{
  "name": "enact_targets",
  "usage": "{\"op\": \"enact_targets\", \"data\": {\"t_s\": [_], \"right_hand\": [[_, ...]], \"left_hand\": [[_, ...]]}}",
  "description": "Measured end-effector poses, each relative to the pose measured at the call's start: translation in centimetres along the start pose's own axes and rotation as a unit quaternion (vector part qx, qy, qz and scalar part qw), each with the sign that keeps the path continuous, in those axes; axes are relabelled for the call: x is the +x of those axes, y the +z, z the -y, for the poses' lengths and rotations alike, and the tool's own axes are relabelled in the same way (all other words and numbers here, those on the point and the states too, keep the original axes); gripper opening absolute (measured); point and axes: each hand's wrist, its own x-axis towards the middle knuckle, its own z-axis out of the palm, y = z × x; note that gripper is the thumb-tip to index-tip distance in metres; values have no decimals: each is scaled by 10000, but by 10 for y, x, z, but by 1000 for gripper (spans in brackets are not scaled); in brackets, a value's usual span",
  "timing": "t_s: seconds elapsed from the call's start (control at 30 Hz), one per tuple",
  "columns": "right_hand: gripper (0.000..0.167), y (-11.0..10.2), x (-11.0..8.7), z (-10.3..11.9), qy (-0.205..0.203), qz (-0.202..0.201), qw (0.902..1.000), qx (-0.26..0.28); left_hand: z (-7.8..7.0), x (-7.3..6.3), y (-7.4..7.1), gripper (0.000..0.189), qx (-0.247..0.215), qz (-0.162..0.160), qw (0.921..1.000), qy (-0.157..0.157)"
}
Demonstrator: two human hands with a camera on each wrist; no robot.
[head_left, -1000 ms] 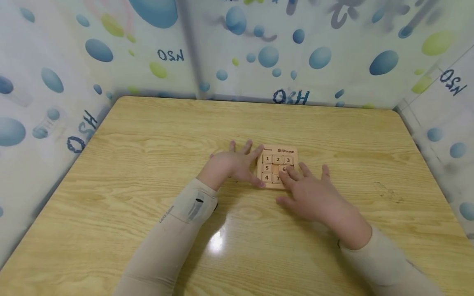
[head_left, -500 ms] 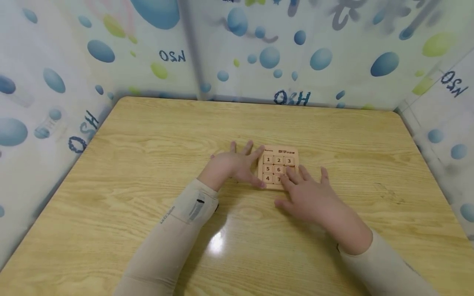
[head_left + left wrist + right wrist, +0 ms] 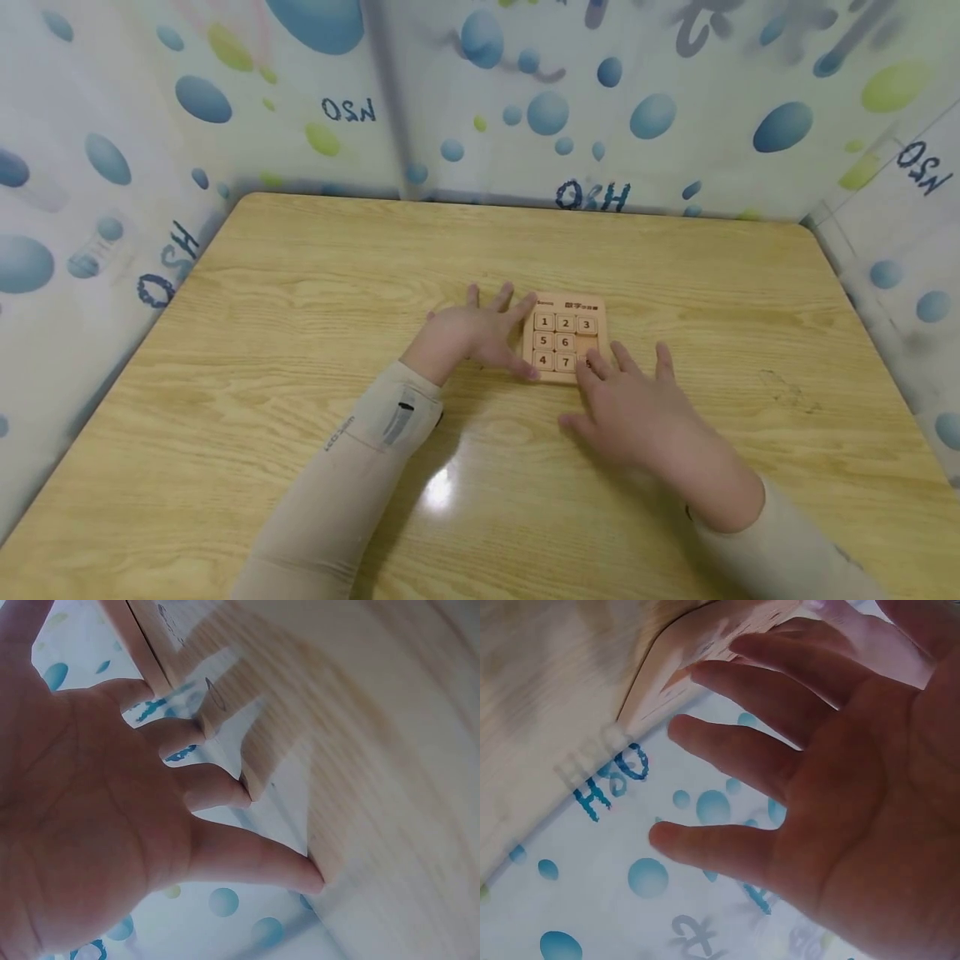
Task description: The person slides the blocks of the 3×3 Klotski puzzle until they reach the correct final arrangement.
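Observation:
A wooden sliding number puzzle (image 3: 555,301) lies flat on the table. Its top row reads 1, 2, 3; below come 5, 6 and a gap, then 4, 7 and a tile mostly covered by fingers. My left hand (image 3: 480,335) is spread at the puzzle's left side, index fingertip by the upper corner and thumb on the lower one. Over the lower right corner, my right hand (image 3: 637,408) rests its fingertips on the covered tile, the thumb off the frame. In the right wrist view, the puzzle's rounded frame (image 3: 660,664) shows beyond the outstretched fingers.
The wood-grain table (image 3: 315,283) stretches around the puzzle on all sides. Walls (image 3: 495,167) printed with blue and green drops stand along its back, left and right edges. A light glare sits on the tabletop in front of the puzzle.
The 6 tile has slid left into the centre, so the gap is now at the middle right. My right fingers have shifted toward the lower right tile. The left hand stays put.

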Motion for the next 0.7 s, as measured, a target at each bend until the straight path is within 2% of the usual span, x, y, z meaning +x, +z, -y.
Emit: {"op": "enact_targets", "data": {"t_s": [0.33,0.7], "right_hand": [[78,3,23,-1,-232,-154,9996,101],[77,2,25,-3,-91,-77,9999,13]], "left_hand": [[1,1,0,121,63,16,10000,5],[0,0,1,122,100,-47,9999,69]]}}
